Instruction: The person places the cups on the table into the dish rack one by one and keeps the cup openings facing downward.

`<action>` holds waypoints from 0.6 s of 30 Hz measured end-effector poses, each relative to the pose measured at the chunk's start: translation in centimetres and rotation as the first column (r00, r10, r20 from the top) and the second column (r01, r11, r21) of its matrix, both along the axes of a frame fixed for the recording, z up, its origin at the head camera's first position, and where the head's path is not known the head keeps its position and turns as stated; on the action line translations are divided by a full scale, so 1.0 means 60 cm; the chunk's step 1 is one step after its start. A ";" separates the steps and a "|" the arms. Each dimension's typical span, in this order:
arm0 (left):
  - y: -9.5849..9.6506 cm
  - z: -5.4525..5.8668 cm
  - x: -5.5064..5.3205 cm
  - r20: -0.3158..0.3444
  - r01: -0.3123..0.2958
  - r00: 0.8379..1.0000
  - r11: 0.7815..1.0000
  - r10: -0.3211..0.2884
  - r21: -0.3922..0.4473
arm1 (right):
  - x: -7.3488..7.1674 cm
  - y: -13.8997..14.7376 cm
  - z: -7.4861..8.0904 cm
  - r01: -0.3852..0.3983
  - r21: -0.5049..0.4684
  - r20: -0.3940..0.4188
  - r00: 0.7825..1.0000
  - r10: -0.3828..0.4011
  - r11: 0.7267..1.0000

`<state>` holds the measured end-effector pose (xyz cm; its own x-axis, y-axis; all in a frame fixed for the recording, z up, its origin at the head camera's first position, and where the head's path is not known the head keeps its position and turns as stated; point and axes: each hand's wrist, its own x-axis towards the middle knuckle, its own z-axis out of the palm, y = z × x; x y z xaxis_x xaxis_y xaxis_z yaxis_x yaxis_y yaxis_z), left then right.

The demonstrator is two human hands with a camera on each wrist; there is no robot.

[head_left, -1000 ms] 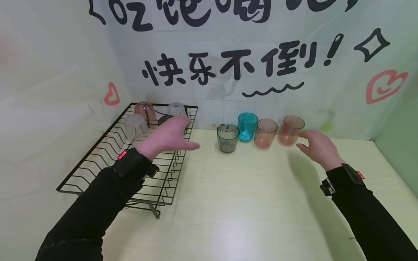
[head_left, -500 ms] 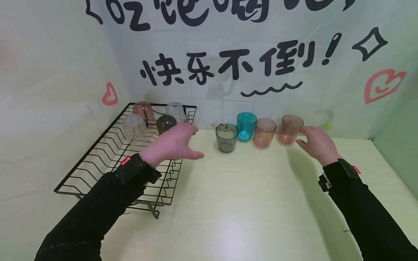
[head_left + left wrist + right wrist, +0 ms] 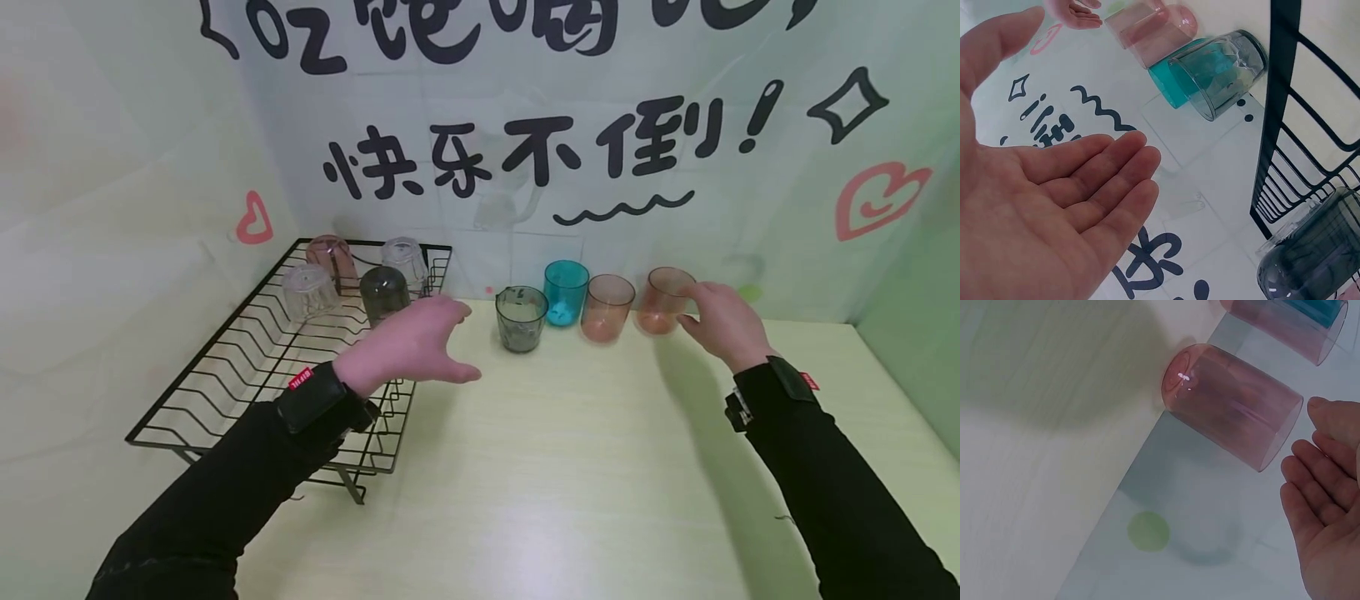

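Note:
My right hand [image 3: 726,323] is beside the rightmost pink glass [image 3: 663,302], fingers and thumb relaxed. In the right wrist view a small gap shows between the fingers [image 3: 1310,487] and the rim of that upright pink glass [image 3: 1232,403]. To its left stand another pink glass [image 3: 608,310], a blue glass [image 3: 566,293] and a grey glass [image 3: 521,320], mouths up. My left hand [image 3: 416,343] is in the air in front of the rack's right side, thumb apart, palm [image 3: 1041,212] holding nothing. An upside-down dark grey glass [image 3: 384,293] sits on the rack just behind it.
A black wire rack [image 3: 247,367] stands on the left of the pale table [image 3: 540,467]. Upside-down on it are a purplish-pink glass [image 3: 332,258], a clear glass [image 3: 309,292] and another clear glass [image 3: 405,260]. A printed wall sheet [image 3: 517,208] closes off the back.
My left hand has come down and right, away from the rack's glasses, uncovering the dark grey one. My right hand has moved slightly left and up toward the rightmost pink glass. The glasses stay put.

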<state>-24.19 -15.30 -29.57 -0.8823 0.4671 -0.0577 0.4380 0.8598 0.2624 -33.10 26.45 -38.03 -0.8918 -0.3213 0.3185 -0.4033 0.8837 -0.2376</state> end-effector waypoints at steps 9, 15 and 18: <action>0.007 -0.003 0.004 0.002 0.029 1.000 1.000 -0.029 -0.005 | -0.018 -0.007 -0.007 -0.033 0.000 -0.041 0.999 0.033 0.999; 0.018 -0.007 0.010 0.009 0.063 0.998 0.998 -0.063 -0.003 | -0.029 -0.017 -0.009 -0.101 -0.063 -0.072 0.993 0.097 0.993; 0.024 -0.007 0.012 0.008 0.073 0.997 0.997 -0.073 -0.009 | -0.032 -0.022 -0.008 -0.110 -0.069 -0.079 0.991 0.105 0.992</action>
